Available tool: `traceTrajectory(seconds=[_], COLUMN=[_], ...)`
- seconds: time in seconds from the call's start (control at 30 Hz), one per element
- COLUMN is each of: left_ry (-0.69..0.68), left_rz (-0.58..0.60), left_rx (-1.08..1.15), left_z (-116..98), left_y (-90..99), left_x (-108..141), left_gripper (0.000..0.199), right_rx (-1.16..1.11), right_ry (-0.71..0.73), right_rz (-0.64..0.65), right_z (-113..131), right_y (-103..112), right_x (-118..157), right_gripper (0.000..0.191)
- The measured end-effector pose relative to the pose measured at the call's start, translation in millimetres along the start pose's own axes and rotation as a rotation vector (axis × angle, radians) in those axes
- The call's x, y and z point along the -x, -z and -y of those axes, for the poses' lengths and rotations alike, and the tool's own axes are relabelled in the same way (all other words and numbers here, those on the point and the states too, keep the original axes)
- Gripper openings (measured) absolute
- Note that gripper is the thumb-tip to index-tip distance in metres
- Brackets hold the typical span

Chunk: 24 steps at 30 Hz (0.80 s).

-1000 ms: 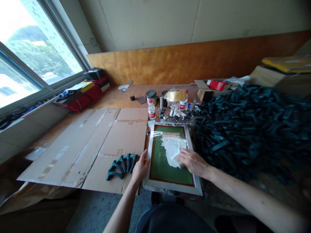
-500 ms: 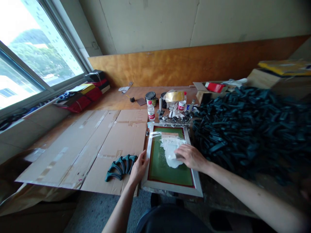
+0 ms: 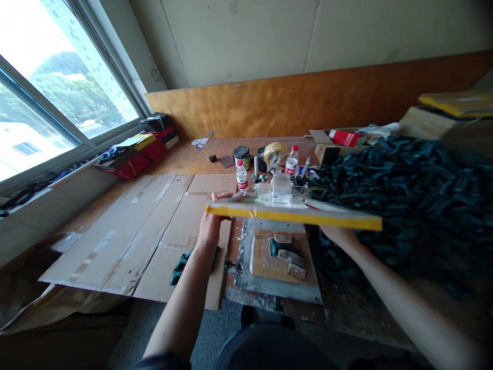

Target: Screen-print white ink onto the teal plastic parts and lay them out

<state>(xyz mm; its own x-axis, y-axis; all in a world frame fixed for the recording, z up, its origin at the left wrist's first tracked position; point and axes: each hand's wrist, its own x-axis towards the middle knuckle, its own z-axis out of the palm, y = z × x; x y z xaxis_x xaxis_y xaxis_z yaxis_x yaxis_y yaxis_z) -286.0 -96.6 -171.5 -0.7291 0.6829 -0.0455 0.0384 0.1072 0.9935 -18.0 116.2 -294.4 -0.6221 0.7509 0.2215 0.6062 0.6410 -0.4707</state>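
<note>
The screen frame (image 3: 292, 215) is tilted up, its yellow-taped front edge facing me. My left hand (image 3: 213, 221) grips its left end, thumb over the top. Under the right part of the edge is my right hand (image 3: 339, 234), its fingers mostly hidden by the frame. Below the raised frame, a dark green curved part (image 3: 287, 250) sits in a holder on a wooden block (image 3: 260, 257), which lies on a metal base plate (image 3: 248, 285). Several similar curved parts (image 3: 179, 267) rest on the cardboard, partly behind my left forearm.
Flat cardboard (image 3: 115, 231) covers the table's left side. A large pile of dark green parts (image 3: 416, 205) lies at the right. Behind the frame stand a bottle (image 3: 241, 176), another bottle (image 3: 291, 160), a paint tin (image 3: 241, 155) and a tape roll (image 3: 275, 154).
The screen frame has swung up from lying flat, uncovering the block and curved part. My left hand has moved up with it, and my right hand has gone from the white paste to beneath the frame.
</note>
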Motion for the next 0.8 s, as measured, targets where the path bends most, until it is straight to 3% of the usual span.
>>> traceTrajectory(seconds=[0.07, 0.13, 0.23, 0.27, 0.33, 0.4, 0.43, 0.47, 0.57, 0.63, 0.7, 0.8], left_ry=[-0.033, -0.03, -0.038, -0.018, 0.131, 0.447, 0.568, 0.618, 0.618, 0.583, 0.555, 0.601], left_rz=[0.003, -0.019, -0.116, -0.137, -0.048, 0.275, 0.379, 0.368, 0.14, -0.038, -0.192, -0.435], left_rx=[0.074, 0.074, 0.087, 0.088, 0.06, 0.002, 0.004, 0.032, 0.148, 0.151, 0.093, -0.145], left_z=[-16, -26, -20, -10, 20, 58, 75, 91, 120, 129, 137, 155], left_y=[-12.5, -22.2, -30.3, -32.0, -35.6, -42.5, -47.5, -53.0, -63.4, -53.4, -24.4, 42.3], left_x=[-21, -35, -28, -17, 19, 64, 85, 105, 138, 141, 136, 134], left_gripper=[0.061, 0.062, 0.062, 0.062, 0.065, 0.071, 0.072, 0.072, 0.068, 0.062, 0.057, 0.053], right_rx=[0.029, 0.106, 0.229, 0.234, 0.181, 0.091, 0.056, 0.03, -0.031, -0.097, -0.159, -0.198], right_ry=[0.058, 0.116, 0.149, 0.144, 0.127, 0.128, 0.147, 0.184, 0.404, 0.538, 0.58, 0.539], right_rz=[0.144, 0.207, 0.224, 0.223, 0.183, 0.087, 0.038, 0.002, -0.017, 0.002, 0.024, 0.01], right_z=[1, 11, 26, 29, 37, 52, 64, 78, 124, 143, 144, 110], right_y=[-28, -54, -74, -76, -74, -69, -67, -65, -61, -59, -58, -57], right_x=[34, 63, 83, 84, 83, 85, 88, 93, 112, 120, 120, 106], right_gripper=[0.035, 0.032, 0.02, 0.018, 0.02, 0.024, 0.025, 0.024, 0.018, 0.018, 0.02, 0.027])
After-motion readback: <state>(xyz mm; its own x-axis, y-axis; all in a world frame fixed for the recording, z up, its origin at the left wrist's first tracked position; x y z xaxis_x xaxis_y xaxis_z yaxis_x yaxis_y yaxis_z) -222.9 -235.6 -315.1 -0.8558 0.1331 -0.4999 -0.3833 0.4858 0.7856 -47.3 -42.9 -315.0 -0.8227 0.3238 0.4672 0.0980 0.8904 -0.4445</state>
